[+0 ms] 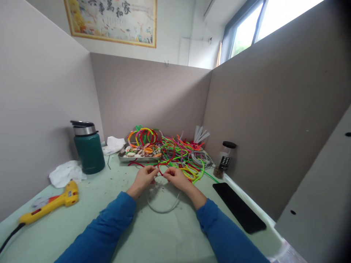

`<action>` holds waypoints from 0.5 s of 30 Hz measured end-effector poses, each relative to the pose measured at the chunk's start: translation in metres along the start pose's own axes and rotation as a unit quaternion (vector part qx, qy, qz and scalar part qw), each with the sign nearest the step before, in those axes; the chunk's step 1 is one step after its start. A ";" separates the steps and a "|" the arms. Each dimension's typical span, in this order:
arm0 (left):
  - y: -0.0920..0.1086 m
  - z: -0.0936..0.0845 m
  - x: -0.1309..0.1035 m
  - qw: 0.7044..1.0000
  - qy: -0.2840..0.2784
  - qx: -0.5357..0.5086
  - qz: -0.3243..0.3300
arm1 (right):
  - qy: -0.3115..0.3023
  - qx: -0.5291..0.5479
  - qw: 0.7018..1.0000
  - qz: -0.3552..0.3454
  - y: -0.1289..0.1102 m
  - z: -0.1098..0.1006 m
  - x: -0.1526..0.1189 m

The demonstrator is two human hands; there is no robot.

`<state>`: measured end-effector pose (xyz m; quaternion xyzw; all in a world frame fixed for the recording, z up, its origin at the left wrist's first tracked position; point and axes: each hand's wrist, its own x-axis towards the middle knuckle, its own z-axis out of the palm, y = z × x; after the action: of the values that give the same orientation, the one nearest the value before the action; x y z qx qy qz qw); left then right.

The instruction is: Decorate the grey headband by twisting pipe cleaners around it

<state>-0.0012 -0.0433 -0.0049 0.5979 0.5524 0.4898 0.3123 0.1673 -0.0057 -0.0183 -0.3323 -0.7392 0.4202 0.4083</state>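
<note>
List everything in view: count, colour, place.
Fuzzy wire: one, red, centre
Hoop: one, grey, front centre
Wire pile: uncountable, multicoloured, back
Wire coil: one, grey, in wire pile
Tray: one, silver, back
Shell-like pieces: many, orange and white, in tray
Loops: several, multicoloured, at tray
Strips: several, white, back right
Jar: one, clear, right
Slab: one, black, right
Bottle: one, green, left
Tissues: two, white, left
Glue gun: one, yellow, left
Table: one, green, beneath
Panels: several, grey, around
Poster: one, multicoloured, top left
Window: one, white, top right
Sleeves: two, blue, front
Left hand, right hand: two, bare, centre
</note>
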 end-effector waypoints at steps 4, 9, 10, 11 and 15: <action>0.001 0.001 -0.001 0.991 -0.004 0.086 0.101 | 0.023 0.009 1.000 0.014 0.000 -0.003 0.001; 0.005 0.001 -0.006 0.948 0.016 0.215 0.232 | 0.030 0.025 0.999 0.028 -0.002 -0.004 0.000; 0.005 0.001 -0.006 0.942 0.019 0.227 0.245 | 0.031 0.023 0.999 0.030 -0.003 -0.003 0.000; 0.004 0.001 -0.006 0.938 0.020 0.234 0.254 | 0.032 0.019 0.999 0.030 -0.003 -0.003 -0.001; 0.003 0.001 -0.006 0.930 0.008 0.246 0.274 | 0.029 0.017 0.999 0.029 -0.005 -0.002 -0.001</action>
<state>0.0010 -0.0494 -0.0037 0.7802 0.4723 0.4101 0.0046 0.1685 -0.0084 -0.0135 -0.3584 -0.7097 0.4345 0.4232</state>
